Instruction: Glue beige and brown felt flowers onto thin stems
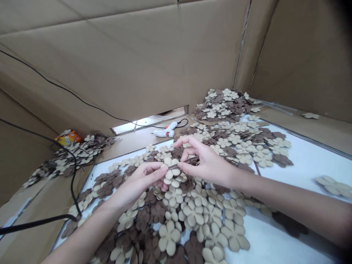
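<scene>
My left hand [150, 176] is closed on a beige flower cutout [171, 172], its thumb pressing one end of a thin brown strip [173, 167] across the flower's middle. My right hand [198, 161] pinches the same strip between thumb and finger, just right of the flower; more brown strip lies bunched against its palm. Both hands are above a loose heap of beige and brown flower cutouts [192, 212]. The fingertips behind the held flower are partly hidden.
A white glue gun [165, 131] lies beyond my hands, near a slot in the cardboard wall [137, 73]. Black cables [74, 176] run at the left. More flower piles stand at the back right [225, 104] and left [79, 152], beside an orange packet [68, 138].
</scene>
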Available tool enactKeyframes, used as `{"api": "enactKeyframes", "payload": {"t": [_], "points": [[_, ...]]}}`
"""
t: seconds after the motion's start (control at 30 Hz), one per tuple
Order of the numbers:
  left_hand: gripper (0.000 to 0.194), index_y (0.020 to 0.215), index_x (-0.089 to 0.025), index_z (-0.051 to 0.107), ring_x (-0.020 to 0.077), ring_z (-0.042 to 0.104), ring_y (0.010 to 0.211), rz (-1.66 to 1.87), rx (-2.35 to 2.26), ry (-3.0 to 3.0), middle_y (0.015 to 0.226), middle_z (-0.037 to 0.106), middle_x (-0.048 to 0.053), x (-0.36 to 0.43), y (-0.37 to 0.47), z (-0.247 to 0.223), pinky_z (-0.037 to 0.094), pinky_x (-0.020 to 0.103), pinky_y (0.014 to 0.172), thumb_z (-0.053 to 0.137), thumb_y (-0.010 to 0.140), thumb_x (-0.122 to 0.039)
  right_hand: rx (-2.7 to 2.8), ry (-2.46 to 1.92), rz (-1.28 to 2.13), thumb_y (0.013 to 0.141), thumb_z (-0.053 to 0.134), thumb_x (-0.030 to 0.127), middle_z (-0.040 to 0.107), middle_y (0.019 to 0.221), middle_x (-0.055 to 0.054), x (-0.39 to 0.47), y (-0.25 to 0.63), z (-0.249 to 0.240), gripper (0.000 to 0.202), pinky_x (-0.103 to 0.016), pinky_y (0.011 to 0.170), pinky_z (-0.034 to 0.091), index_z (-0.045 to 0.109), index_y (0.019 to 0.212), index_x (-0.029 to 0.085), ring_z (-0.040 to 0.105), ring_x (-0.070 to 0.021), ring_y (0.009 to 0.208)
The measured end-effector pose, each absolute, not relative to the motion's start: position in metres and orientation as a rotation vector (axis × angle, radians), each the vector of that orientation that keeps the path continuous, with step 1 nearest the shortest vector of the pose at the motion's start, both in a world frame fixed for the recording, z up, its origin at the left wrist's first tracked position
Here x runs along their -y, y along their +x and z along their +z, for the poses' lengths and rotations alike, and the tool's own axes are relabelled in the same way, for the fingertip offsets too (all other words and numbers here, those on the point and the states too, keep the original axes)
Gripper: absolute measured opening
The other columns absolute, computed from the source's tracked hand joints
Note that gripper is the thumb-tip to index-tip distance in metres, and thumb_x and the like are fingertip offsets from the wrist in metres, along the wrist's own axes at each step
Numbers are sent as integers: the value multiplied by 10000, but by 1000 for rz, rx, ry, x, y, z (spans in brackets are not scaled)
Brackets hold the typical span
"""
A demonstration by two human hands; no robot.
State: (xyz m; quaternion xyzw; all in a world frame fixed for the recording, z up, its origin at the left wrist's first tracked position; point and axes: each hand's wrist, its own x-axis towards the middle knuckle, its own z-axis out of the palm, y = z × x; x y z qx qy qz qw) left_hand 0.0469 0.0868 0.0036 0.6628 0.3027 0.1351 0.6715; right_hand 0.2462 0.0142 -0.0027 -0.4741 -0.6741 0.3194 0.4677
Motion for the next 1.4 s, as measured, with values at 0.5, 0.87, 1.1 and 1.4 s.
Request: {"api": "enactKeyframes", "payload": {"t": [0.5, 0.87, 1.1, 1.4], "points": [[217, 732, -135, 638, 118, 527, 639, 318, -725, 1527, 684, 578, 1, -87, 46, 3, 436, 230, 630, 622, 810, -337, 1676, -1169, 750, 807, 560, 167, 554, 717, 50, -15, 246, -4, 359, -225, 623, 396, 436, 1134, 246, 576, -128, 772], [223, 727, -135, 634, 119, 527, 634, 314, -747, 1527, 680, 577, 3, -85, 46, 5, 429, 217, 607, 639, 794, -347, 1676, -1178, 743, 804, 560, 177, 553, 716, 35, -15, 247, -3, 364, -229, 595, 396, 438, 1142, 237, 579, -146, 775], [210, 726, -134, 633, 124, 543, 636, 311, -723, 1501, 682, 596, 9, -85, 46, 5, 442, 227, 629, 629, 806, -327, 1672, -1174, 739, 801, 558, 162, 555, 714, 43, -14, 246, -3, 360, -223, 604, 396, 439, 1132, 239, 576, -133, 751], [233, 738, -126, 657, 128, 557, 622, 354, -760, 1450, 673, 608, 17, -84, 49, 2, 476, 249, 640, 659, 779, -355, 1680, -1143, 720, 803, 555, 158, 556, 715, 39, -14, 243, -2, 338, -229, 621, 409, 450, 1116, 227, 582, -129, 730]]}}
